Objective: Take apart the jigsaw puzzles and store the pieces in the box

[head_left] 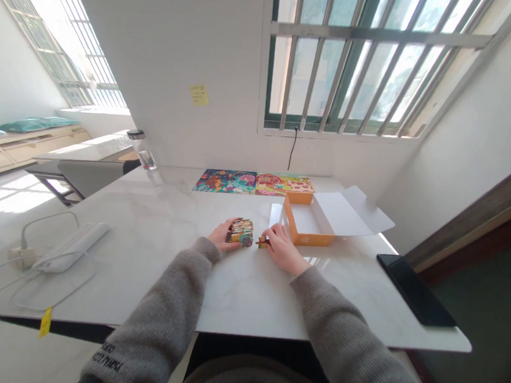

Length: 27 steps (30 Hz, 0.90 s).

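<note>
My left hand (225, 236) is closed around a stack of colourful jigsaw puzzle pieces (241, 231), low over the middle of the white table. Just right of the stack, my right hand (283, 250) pinches a small puzzle piece (261, 242) in brown and yellow tones; the fingers partly cover it. A narrow gap lies between this piece and the stack. Beyond my right hand stands an orange box (295, 222) with its white-lined lid folded open to the right. Two bright picture sheets (224, 181) lie side by side against the wall, one dark blue, one a farm scene.
A black tablet-like slab (415, 290) lies at the table's right edge. On the left are a white power strip (74, 247) and loose cables. A clear bottle (144, 153) stands at the back left. A barred window (356, 58) is above the table.
</note>
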Each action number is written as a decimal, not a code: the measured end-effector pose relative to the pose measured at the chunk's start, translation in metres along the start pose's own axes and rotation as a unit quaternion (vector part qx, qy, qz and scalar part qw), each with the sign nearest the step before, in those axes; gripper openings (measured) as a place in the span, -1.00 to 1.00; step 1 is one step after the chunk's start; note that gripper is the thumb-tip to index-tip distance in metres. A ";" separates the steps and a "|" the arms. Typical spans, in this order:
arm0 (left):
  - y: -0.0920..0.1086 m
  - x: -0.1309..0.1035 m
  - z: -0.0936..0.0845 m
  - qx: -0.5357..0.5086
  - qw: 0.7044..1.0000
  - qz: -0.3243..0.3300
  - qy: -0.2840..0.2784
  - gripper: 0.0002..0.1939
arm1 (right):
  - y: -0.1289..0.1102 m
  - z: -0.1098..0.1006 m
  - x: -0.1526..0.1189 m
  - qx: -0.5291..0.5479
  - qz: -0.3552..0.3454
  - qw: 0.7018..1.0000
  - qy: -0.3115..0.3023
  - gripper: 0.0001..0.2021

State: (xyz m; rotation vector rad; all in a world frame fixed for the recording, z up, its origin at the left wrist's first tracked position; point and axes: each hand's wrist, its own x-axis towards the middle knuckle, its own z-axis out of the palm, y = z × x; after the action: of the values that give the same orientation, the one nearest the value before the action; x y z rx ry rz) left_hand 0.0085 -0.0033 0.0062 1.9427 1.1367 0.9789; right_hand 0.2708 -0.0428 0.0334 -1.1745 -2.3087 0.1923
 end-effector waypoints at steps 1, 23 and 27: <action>-0.001 0.000 -0.001 0.009 1.000 0.002 -0.003 -0.04 | -0.001 0.000 -0.001 0.016 -0.006 1.000 0.001 -0.71; 0.017 0.004 0.024 0.215 0.977 -0.007 0.007 -0.05 | -0.025 0.030 0.021 0.291 0.119 0.947 0.071 -0.50; 0.019 0.007 0.033 0.214 0.977 0.001 0.009 -0.16 | -0.025 0.034 0.025 0.268 0.106 0.958 0.014 -0.46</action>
State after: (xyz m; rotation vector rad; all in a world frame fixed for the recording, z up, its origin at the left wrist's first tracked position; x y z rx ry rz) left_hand 0.0459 -0.0103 0.0074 2.2704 1.4507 0.7987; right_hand 0.2232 -0.0352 0.0232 -1.1153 -1.9195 0.8185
